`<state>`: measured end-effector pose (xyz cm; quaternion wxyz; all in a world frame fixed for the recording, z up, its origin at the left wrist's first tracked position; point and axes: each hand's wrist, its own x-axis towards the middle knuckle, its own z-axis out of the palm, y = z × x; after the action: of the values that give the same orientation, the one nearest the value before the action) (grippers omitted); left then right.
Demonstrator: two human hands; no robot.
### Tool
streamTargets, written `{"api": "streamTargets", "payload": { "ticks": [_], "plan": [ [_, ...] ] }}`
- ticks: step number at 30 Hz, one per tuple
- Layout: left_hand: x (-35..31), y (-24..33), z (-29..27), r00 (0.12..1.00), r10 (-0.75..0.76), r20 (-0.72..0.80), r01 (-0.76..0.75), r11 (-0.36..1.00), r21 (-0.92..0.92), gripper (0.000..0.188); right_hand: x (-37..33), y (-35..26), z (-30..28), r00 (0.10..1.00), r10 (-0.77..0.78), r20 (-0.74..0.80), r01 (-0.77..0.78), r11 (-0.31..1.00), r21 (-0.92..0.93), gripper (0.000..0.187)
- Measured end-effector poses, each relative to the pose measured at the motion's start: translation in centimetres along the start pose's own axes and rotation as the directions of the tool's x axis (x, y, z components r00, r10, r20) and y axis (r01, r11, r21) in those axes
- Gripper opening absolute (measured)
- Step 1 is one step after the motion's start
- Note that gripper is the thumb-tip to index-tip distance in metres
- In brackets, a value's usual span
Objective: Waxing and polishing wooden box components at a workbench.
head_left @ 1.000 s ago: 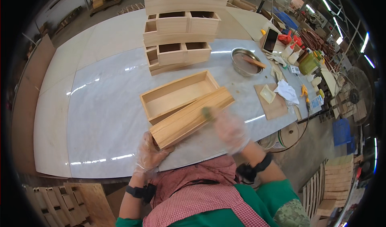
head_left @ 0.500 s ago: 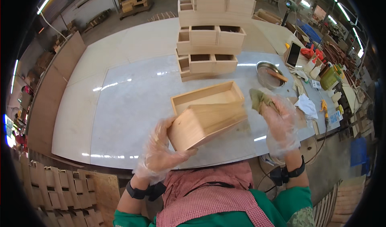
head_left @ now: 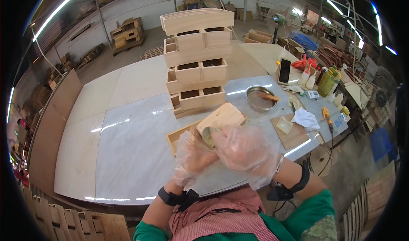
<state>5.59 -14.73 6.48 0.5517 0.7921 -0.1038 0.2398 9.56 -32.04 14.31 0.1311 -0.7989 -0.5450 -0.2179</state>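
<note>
Both my hands wear clear plastic gloves and meet over the table's front part. My left hand (head_left: 194, 155) grips a small pale wooden box (head_left: 225, 115), tilted with one panel facing up. My right hand (head_left: 245, 149) pinches a greenish cloth or pad (head_left: 208, 136) against the box; its fingers partly hide the contact. Below and behind them lies a shallow open wooden tray (head_left: 172, 142), mostly covered by the box and my hands. To the right stands a metal bowl (head_left: 249, 101) of brownish liquid with a flat wooden piece resting in it.
A tall stack of wooden boxes with compartments (head_left: 196, 57) rises behind the tray. On the right are a brown board (head_left: 289, 139), a white cloth (head_left: 306, 119), a yellow-handled air gun (head_left: 326, 114), bottles (head_left: 305, 76) and a propped phone (head_left: 284, 71). A wooden panel (head_left: 53, 126) edges the table's left side.
My right hand has come left from beside the bowl, bringing the cloth onto the box. The box has been turned and shifted in my left hand. The view has tilted up.
</note>
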Motion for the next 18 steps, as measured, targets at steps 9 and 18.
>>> {"api": "streamTargets", "payload": {
  "ticks": [9,18],
  "plan": [
    [2.2,2.6,0.4,0.975,-0.194,0.108,0.196,0.981,-0.006,0.065,2.4,5.7,1.5,0.984,-0.14,-0.11,0.139,0.99,-0.019,0.016],
    [2.8,3.2,-0.2,0.968,-0.232,0.1,0.206,0.954,0.219,0.06,4.2,9.6,2.2,0.93,0.359,0.077,-0.367,0.9,0.234,0.017]
  ]
}}
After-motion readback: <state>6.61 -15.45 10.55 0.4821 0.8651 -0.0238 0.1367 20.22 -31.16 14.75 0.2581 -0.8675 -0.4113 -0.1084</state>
